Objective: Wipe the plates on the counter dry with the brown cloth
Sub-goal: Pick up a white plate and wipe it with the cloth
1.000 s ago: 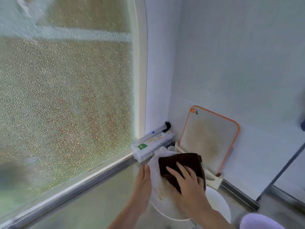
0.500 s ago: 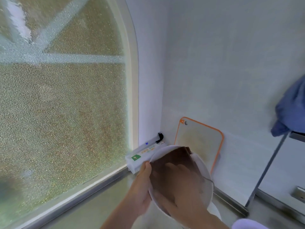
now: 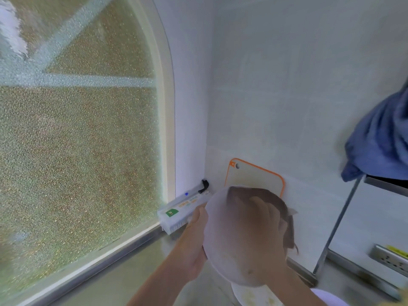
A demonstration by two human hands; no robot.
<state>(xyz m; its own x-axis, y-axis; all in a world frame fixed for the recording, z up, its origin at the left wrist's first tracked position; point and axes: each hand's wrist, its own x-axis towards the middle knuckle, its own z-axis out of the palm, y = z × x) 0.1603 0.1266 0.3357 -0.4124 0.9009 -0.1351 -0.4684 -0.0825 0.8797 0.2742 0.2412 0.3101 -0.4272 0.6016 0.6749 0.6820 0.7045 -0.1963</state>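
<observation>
I hold a white plate [image 3: 217, 219] tilted up on edge above the counter. My left hand [image 3: 192, 246] grips its left rim. My right hand [image 3: 260, 237] lies flat against the plate's face and presses the brown cloth [image 3: 287, 226] onto it; hand and cloth are blurred by motion. The cloth's edge hangs off the plate's right side. A second white plate [image 3: 249, 298] lies on the counter directly below, partly hidden by my right forearm.
An orange-rimmed cutting board [image 3: 254, 175] leans on the wall behind the plate. A white box-shaped device [image 3: 180, 209] sits in the corner by the frosted window [image 3: 77, 140]. A blue cloth [image 3: 382, 138] hangs on a metal rack [image 3: 335, 224] at right, with a socket strip [image 3: 388, 258] below.
The plate has been raised off the stack and tipped more upright. My right hand has slid the brown cloth across its face. The view has tilted upward.
</observation>
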